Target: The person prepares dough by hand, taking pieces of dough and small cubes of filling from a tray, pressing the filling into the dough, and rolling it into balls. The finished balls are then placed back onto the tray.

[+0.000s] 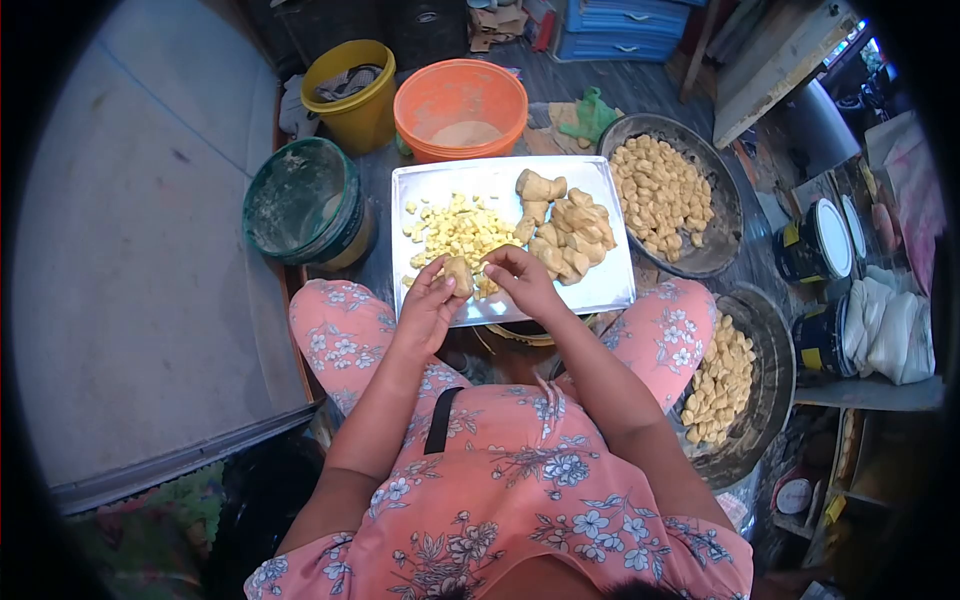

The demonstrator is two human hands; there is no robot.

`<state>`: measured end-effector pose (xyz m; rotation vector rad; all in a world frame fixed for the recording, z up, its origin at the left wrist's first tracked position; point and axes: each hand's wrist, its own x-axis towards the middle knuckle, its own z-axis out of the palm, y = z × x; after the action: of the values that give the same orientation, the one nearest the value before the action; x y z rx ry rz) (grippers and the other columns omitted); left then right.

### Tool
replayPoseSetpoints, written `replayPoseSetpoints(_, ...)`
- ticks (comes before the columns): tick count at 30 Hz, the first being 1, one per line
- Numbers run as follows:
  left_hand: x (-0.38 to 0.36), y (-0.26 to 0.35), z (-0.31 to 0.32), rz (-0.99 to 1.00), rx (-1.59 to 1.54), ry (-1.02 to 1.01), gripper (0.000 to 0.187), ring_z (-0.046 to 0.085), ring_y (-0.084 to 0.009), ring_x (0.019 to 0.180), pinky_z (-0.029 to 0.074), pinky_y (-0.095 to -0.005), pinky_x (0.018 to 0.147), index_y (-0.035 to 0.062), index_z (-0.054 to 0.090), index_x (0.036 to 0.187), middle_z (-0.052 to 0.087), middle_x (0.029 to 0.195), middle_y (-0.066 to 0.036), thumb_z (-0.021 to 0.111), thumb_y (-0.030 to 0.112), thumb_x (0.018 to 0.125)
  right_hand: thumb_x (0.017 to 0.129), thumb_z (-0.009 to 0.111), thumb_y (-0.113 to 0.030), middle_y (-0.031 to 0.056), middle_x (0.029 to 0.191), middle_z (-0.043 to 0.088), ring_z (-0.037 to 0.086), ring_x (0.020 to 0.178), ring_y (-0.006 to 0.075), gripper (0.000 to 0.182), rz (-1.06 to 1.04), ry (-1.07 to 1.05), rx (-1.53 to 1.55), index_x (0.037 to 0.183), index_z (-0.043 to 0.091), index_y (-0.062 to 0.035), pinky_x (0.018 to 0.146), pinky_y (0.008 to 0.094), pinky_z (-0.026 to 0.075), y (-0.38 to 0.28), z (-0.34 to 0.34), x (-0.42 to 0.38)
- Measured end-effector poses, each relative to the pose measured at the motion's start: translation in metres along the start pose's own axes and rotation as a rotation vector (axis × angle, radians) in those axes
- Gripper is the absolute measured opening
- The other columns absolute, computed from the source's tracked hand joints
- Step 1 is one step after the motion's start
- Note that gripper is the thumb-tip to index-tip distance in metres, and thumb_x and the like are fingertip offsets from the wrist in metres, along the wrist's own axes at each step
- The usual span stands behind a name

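Observation:
A white tray (pixel 615 270) lies across my lap, with a heap of small pale yellow cubes (pixel 465 228) on its left half. Beside them, on the right half, are several lumps of brown dough (pixel 580 235), one of them a thick roll lying at the back. My left hand (pixel 430 305) is closed around a short piece of brown dough (pixel 458 276) over the tray's front edge. Just to the right, my right hand (pixel 522 280) hovers by the cubes, fingers curled into a pinch. What its fingertips hold, if anything, is too small to make out.
Round black pans of shaped dough pieces stand at the right, one far (pixel 728 220) and one near (pixel 775 385). Behind the tray are an orange tub (pixel 460 95) and a yellow bucket (pixel 350 110). A dark green bucket (pixel 300 200) stands left, beside a pale panel (pixel 150 250).

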<state>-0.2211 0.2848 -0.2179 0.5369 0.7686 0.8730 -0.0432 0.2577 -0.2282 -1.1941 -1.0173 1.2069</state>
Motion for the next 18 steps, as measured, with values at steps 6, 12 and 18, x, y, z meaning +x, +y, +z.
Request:
replayPoseSetpoints(6, -0.003, 0.002, 0.016, 0.033, 0.027, -0.089, 0.046, 0.057, -0.0172, 0.096, 0.051, -0.0296, 0.082, 0.0035, 0.039, 0.129, 0.054, 0.110, -0.010, 0.056, 0.005, 0.086, 0.079, 0.063, -0.010, 0.0104, 0.083, 0.061, 0.060, 0.072, 0.0182, 0.018, -0.203, 0.048, -0.401, 0.094, 0.062, -0.0007, 0.066, 0.0278, 0.048, -0.038, 0.011, -0.014)
replayPoseSetpoints(12, -0.005, 0.003, 0.018, 0.042, 0.004, -0.101, 0.044, 0.057, -0.0167, 0.096, 0.051, -0.0277, 0.081, 0.0010, 0.040, 0.128, 0.053, 0.112, -0.010, 0.055, 0.006, 0.087, 0.077, 0.065, -0.014, 0.0120, 0.096, 0.060, 0.058, 0.092, 0.0244, 0.024, -0.341, -0.005, -0.407, 0.098, 0.063, -0.0029, 0.079, 0.0322, 0.045, -0.036, 0.013, -0.024)
replayPoseSetpoints(18, -0.013, 0.002, 0.026, -0.025, 0.103, -0.224, 0.042, 0.055, -0.0175, 0.101, 0.047, -0.0297, 0.086, 0.0000, 0.042, 0.127, 0.051, 0.116, -0.009, 0.054, 0.013, 0.089, 0.076, 0.067, -0.022, 0.0164, 0.134, 0.037, 0.037, 0.119, 0.0316, 0.027, -0.436, -0.179, -0.636, 0.097, 0.064, -0.0053, 0.099, 0.0390, 0.029, -0.029, 0.001, -0.027)
